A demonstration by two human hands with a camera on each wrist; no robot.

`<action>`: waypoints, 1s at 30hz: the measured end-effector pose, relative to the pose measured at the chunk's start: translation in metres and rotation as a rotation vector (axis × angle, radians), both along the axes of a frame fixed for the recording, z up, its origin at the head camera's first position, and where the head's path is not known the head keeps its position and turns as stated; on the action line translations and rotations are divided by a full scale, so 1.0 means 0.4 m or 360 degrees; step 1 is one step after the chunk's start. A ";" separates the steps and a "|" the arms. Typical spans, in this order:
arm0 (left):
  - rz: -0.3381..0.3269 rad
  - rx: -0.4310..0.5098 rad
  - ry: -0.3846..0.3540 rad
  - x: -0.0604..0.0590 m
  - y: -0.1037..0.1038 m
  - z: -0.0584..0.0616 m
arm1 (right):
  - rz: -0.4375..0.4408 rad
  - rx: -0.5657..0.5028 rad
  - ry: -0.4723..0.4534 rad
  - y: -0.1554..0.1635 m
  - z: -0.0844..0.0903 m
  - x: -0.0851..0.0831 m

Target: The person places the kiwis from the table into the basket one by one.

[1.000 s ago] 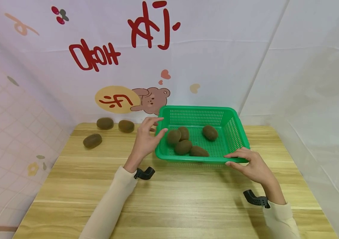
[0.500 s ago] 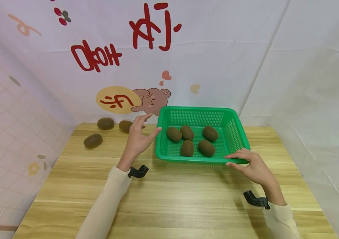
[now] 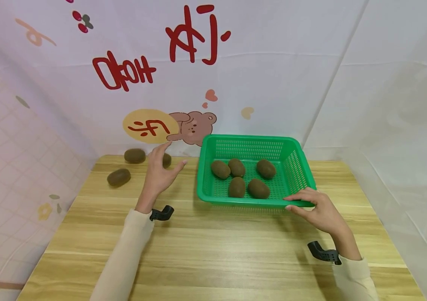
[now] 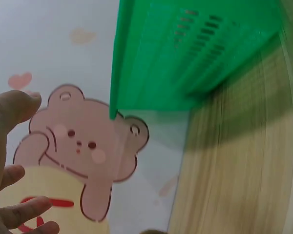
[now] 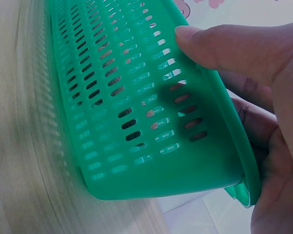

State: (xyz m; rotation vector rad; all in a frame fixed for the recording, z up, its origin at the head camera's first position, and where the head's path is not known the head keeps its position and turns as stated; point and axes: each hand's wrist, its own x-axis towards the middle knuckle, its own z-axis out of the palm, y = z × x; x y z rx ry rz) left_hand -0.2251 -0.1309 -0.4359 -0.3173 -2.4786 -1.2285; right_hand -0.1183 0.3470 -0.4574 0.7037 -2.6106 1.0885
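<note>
Landmark: the green perforated plastic basket (image 3: 292, 167), set on the light wooden table (image 3: 213, 251). Well left of the basket lie two brown oval kiwifruits (image 3: 118, 177) (image 3: 134, 155); a third (image 3: 166, 159) sits partly hidden behind the left hand (image 3: 159, 171). That hand hovers just left of the basket, fingers spread and relaxed — holding nothing. Inside the basket lie five brown kiwifruits (image 3: 237, 187). At the basket's near right corner the right hand (image 3: 316, 209) pinches the rim — thumb on the outer wall, fingers under the lip.
</note>
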 end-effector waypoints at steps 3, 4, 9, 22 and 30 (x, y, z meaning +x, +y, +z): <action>0.0031 -0.0017 -0.0028 -0.002 -0.020 -0.007 | -0.0003 0.0004 0.0000 0.000 0.001 0.001; 0.0045 -0.0031 -0.0029 -0.004 -0.027 -0.010 | -0.0004 0.0002 -0.0004 0.000 0.001 0.001; 0.0117 -0.0073 -0.0028 -0.007 -0.062 -0.023 | -0.0010 -0.0003 -0.0017 -0.001 0.001 0.003; 0.0280 -0.0238 -0.0091 -0.004 -0.157 -0.034 | -0.0004 0.0003 -0.0016 0.002 -0.002 0.001; 0.0346 -0.0258 -0.0100 0.005 -0.215 -0.048 | -0.0007 0.0005 -0.0010 0.002 -0.004 0.000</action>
